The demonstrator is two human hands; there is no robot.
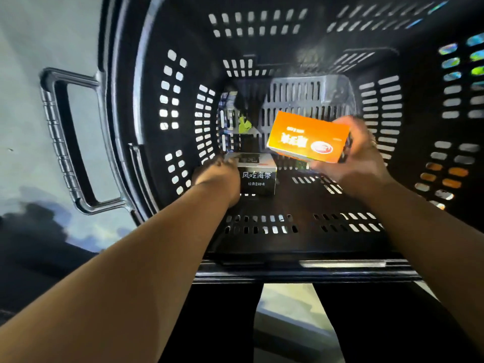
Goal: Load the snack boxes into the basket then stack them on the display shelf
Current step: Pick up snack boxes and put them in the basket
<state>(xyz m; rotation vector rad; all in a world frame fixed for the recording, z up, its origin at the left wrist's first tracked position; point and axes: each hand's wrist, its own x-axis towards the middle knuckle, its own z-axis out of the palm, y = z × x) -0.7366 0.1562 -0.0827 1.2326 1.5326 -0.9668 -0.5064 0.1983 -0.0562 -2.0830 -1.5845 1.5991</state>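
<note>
A deep black slotted basket point(157, 106) fills the view, and both my arms reach down into it. My left hand point(218, 176) grips the left side of a black snack box with white lettering point(258, 176) that sits low in the basket. My right hand point(358, 158) holds an orange snack box point(309, 136) by its right end, raised above the basket floor and tilted. The two boxes are apart. A green and dark packet point(245, 124) lies deeper in the basket behind the black box.
The basket's grey handle point(60, 142) sticks out to the left over a pale floor. Its near rim point(301, 265) crosses the lower middle. Orange and green goods show through the right wall's slots point(442, 176). My dark legs stand below the rim.
</note>
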